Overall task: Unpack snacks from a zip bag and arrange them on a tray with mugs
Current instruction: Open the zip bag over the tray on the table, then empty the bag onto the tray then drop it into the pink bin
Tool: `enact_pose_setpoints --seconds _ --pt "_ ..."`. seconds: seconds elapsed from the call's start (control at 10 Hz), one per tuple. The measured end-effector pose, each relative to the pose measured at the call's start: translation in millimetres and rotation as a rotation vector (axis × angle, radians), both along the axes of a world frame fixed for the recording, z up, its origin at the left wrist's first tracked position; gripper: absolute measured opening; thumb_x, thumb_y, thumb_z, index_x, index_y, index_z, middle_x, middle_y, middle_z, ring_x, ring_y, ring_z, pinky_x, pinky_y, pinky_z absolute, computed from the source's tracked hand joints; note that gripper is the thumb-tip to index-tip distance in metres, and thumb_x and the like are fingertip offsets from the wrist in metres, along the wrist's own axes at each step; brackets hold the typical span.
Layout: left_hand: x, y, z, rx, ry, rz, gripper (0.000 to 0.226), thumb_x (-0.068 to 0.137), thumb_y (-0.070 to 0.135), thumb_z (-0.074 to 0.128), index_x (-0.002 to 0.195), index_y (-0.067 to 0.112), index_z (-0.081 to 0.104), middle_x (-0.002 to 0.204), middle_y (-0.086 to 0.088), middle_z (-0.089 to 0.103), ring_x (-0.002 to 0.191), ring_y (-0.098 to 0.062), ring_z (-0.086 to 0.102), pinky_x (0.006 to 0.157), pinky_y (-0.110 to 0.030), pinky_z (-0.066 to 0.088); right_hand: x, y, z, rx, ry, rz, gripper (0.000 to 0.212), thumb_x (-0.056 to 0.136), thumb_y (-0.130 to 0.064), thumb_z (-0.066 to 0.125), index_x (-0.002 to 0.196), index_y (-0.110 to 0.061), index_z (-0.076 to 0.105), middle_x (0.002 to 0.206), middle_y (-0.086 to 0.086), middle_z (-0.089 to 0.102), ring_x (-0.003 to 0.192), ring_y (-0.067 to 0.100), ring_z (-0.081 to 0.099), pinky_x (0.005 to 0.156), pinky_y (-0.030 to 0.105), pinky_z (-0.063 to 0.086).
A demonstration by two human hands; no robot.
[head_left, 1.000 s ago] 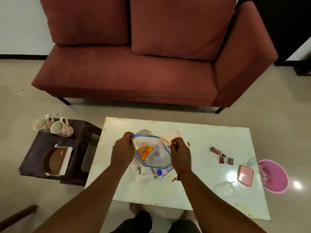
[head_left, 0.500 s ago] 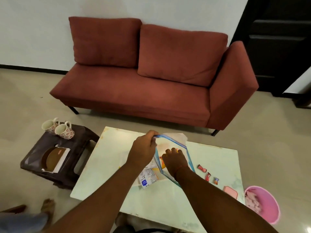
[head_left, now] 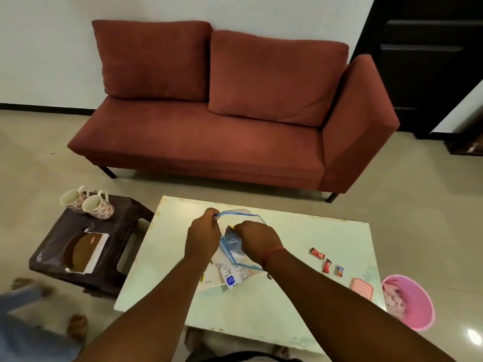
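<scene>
Your forearms come in from the bottom edge, and both hands meet at the zip bag [head_left: 236, 253] lying on the pale tabletop [head_left: 300, 296]. Your left hand [head_left: 202, 237] is pinched on the blue zip edge at the bag's far left corner, lifting the mouth. Your right hand [head_left: 257, 237] is curled down into the opening, closed around what looks like a dark blue packet [head_left: 233, 240]; exactly how the fingers sit on it I cannot tell.

To do this step well, keep the left pinch high so the mouth stays wide, and draw the packet straight out along the opening so it doesn't drag the other contents with it. A white sachet with a blue label [head_left: 230, 276] lies at the near end of the bag; whether it is inside or under the plastic is unclear.

To the right, three small red wrapped sweets [head_left: 326, 263] lie loose on the tabletop, with a pink lid [head_left: 362, 288] near the edge and a pink bin [head_left: 407, 301] on the floor beyond.

Left of the tabletop, a dark stool [head_left: 125, 226] carries two floral mugs [head_left: 87, 203] tipped on their sides and a brown round thing [head_left: 82, 250] on white paper. I can't confirm that is the tray. The rest of the bag's contents are hidden by your hands.
</scene>
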State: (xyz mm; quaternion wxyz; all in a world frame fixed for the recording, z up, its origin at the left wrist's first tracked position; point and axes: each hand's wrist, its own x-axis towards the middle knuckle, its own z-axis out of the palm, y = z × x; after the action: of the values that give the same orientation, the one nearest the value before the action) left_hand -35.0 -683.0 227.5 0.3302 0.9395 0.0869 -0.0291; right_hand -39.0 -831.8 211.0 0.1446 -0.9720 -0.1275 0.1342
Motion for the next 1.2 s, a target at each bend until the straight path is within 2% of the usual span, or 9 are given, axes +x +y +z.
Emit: enact_pose_setpoints --seconds 0.2,0.4,0.5,0.7,0.8,0.9,1.0,1.1,1.2 --pt "21 63 -13 0.020 0.026 0.101 0.021 0.101 0.019 0.046 0.116 0.013 0.060 0.105 -0.010 0.070 0.080 -0.023 0.066 0.066 -0.026 0.052 3 21 -9 0.474 -0.091 -0.472 0.020 0.098 -0.019 0.050 0.103 -0.012 0.069 0.099 0.009 0.071 0.088 0.027 0.063 0.077 0.031 0.044" --pt "32 133 -30 -0.020 0.049 0.268 0.021 0.100 0.014 0.042 0.113 0.013 0.060 0.102 -0.016 0.066 0.091 -0.036 0.064 0.074 -0.039 0.052 7 45 -59 1.190 0.006 -1.231 0.024 0.093 -0.032 0.052 0.100 -0.016 0.069 0.097 0.008 0.072 0.088 0.028 0.069 0.074 0.045 0.060" --pt "37 177 -51 -0.053 0.094 0.320 0.015 0.097 0.016 0.047 0.107 0.022 0.057 0.099 -0.015 0.068 0.087 -0.037 0.065 0.076 -0.050 0.058 8 60 -95 1.401 0.066 -1.530 0.017 0.098 -0.013 0.050 0.103 -0.004 0.063 0.100 0.017 0.069 0.082 0.026 0.069 0.062 0.037 0.060" --pt "38 233 -80 -0.109 0.133 0.325 0.031 0.093 0.006 0.060 0.123 0.005 0.056 0.117 -0.021 0.063 0.102 -0.041 0.063 0.071 -0.038 0.051 4 102 -170 1.012 0.226 -1.762 0.029 0.100 -0.017 0.043 0.123 -0.002 0.054 0.118 0.018 0.063 0.097 0.038 0.065 0.068 0.038 0.056" --pt "34 248 -88 -0.188 0.127 0.325 0.030 0.098 0.011 0.046 0.126 0.005 0.054 0.114 -0.019 0.062 0.097 -0.037 0.064 0.065 -0.036 0.055 11 122 -190 1.021 0.392 -1.713 0.036 0.103 -0.017 0.040 0.135 -0.002 0.048 0.131 0.019 0.058 0.115 0.037 0.060 0.078 0.034 0.052" --pt "30 258 -96 -0.151 0.155 0.300 0.025 0.098 0.005 0.052 0.123 0.002 0.055 0.111 -0.017 0.062 0.093 -0.033 0.063 0.063 -0.035 0.055 22 125 -192 1.065 0.536 -1.662 0.040 0.106 -0.017 0.033 0.145 -0.006 0.039 0.144 0.014 0.049 0.109 0.017 0.059 0.082 0.015 0.050" --pt "29 243 -74 -0.241 0.203 0.305 0.024 0.099 0.002 0.049 0.122 0.001 0.054 0.111 -0.010 0.057 0.092 -0.023 0.056 0.070 -0.037 0.054 19 118 -181 1.067 0.585 -1.530 0.043 0.104 -0.004 0.033 0.147 -0.003 0.031 0.146 0.024 0.044 0.076 0.015 0.055 0.045 0.013 0.049" --pt "33 232 -76 -0.309 0.234 0.268 0.018 0.099 0.002 0.050 0.115 0.007 0.056 0.115 -0.002 0.057 0.095 -0.023 0.060 0.063 -0.029 0.055 11 102 -159 0.988 0.563 -1.468 0.040 0.103 -0.004 0.037 0.141 0.008 0.039 0.141 0.030 0.046 0.079 0.022 0.058 0.052 0.018 0.052" --pt "35 212 -73 -0.428 0.247 0.315 0.016 0.102 0.010 0.047 0.102 0.019 0.059 0.111 0.001 0.062 0.097 -0.027 0.067 0.072 -0.042 0.060 6 87 -141 0.953 0.464 -1.438 0.025 0.098 -0.014 0.049 0.120 -0.013 0.060 0.130 0.020 0.059 0.079 0.022 0.057 0.062 0.034 0.055"
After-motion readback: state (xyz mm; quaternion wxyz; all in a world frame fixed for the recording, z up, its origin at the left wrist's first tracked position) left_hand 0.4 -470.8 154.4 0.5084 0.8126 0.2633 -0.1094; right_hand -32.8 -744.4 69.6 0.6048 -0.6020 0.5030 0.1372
